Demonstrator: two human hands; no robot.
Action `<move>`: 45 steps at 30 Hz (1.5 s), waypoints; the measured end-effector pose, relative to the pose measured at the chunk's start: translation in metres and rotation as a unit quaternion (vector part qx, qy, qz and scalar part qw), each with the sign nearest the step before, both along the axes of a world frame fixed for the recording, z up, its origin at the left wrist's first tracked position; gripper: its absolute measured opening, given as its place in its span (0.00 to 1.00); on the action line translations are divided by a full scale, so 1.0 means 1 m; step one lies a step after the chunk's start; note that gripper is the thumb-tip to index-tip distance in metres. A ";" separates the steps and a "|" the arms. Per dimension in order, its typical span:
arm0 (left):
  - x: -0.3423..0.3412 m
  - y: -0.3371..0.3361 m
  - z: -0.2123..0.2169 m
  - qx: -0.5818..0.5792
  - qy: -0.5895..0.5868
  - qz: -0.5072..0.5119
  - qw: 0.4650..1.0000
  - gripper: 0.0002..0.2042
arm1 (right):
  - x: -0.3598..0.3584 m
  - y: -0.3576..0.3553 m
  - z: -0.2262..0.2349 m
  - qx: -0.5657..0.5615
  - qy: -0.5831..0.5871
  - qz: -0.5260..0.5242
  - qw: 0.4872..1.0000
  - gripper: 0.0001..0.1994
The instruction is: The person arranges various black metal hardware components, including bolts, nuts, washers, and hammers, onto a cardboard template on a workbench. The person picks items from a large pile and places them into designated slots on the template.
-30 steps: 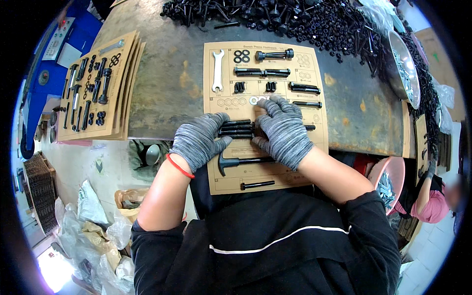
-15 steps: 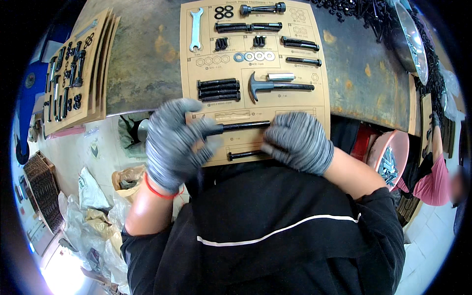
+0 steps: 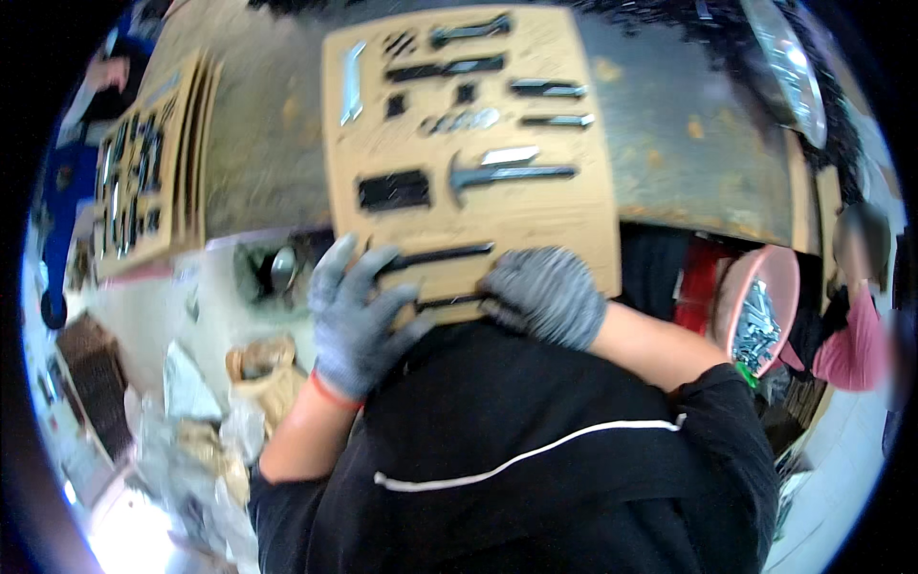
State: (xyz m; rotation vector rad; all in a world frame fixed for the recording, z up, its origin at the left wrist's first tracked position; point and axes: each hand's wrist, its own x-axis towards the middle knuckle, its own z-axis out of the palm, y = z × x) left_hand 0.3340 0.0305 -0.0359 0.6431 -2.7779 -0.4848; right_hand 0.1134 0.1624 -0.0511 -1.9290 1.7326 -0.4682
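Observation:
A brown cardboard hardware sheet (image 3: 564,215) hangs over the workbench's near edge, toward my body. My left hand (image 3: 359,320), in a grey knit glove, lies at the sheet's lower left with fingers spread, near the head end of a long black bolt (image 3: 445,254). Gloved alike, my right hand (image 3: 550,298) has its fingers curled over the right end of a thinner black bolt (image 3: 449,302); what they grip, if anything, is hidden. Farther up sit a T-shaped hammer-like tool (image 3: 516,175), a silver tube (image 3: 510,156), black bolts (image 3: 393,189), washers (image 3: 462,121) and a wrench (image 3: 352,84).
Similar filled sheets (image 3: 143,167) stand stacked at the left of the metal workbench (image 3: 669,143). A metal bowl (image 3: 789,67) and dark hardware lie at the far right. A pink basin (image 3: 789,287) of silver bolts stands below right. Another person's pink sleeve (image 3: 846,349) shows at the right.
The sheet has shifted left in view and the picture is blurred. My left hand has moved down, its fingers now spread. My right hand has shifted left and slightly down, baring the long bolt's right end.

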 end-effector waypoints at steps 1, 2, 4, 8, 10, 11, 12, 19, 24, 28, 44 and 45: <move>0.003 -0.003 0.003 -0.007 0.047 -0.012 0.999 0.20 | -0.001 0.003 0.002 -0.026 -0.019 -0.007 0.999 0.11; 0.002 -0.007 0.008 -0.019 0.058 0.001 0.998 0.22 | -0.008 0.005 0.004 -0.052 -0.027 -0.019 0.998 0.11; 0.002 -0.028 0.006 -0.083 0.104 0.052 0.990 0.20 | -0.040 0.003 0.019 -0.059 -0.016 -0.066 0.996 0.12; -0.017 -0.086 -0.026 -0.071 0.148 0.185 0.969 0.16 | -0.158 0.006 0.032 -0.126 0.099 -0.304 0.939 0.14; -0.020 -0.121 -0.046 -0.096 0.092 0.230 0.964 0.18 | -0.227 -0.002 0.027 -0.034 0.180 -0.470 0.864 0.18; -0.026 -0.135 -0.060 -0.099 0.110 0.241 0.959 0.19 | -0.271 -0.002 0.014 -0.019 0.218 -0.521 0.825 0.22; -0.032 -0.140 -0.062 -0.106 0.088 0.254 0.957 0.19 | -0.309 -0.005 0.004 -0.027 0.251 -0.551 0.795 0.23; -0.031 -0.146 -0.075 -0.116 0.095 0.302 0.942 0.15 | -0.398 -0.032 0.009 0.046 0.224 -0.626 0.745 0.21; -0.032 -0.139 -0.075 -0.106 0.089 0.314 0.939 0.12 | -0.393 0.019 0.026 -0.287 0.215 -0.522 0.774 0.16; -0.033 -0.140 -0.079 -0.069 0.075 0.349 0.932 0.12 | -0.427 0.041 0.079 -0.454 0.011 -0.600 0.659 0.14; -0.050 -0.136 -0.052 -0.186 0.095 0.298 0.931 0.14 | -0.658 0.041 0.052 0.065 0.337 -0.598 0.725 0.24; -0.047 -0.137 -0.057 -0.196 0.095 0.300 0.929 0.14 | -0.650 0.038 0.055 -0.002 0.317 -0.605 0.730 0.24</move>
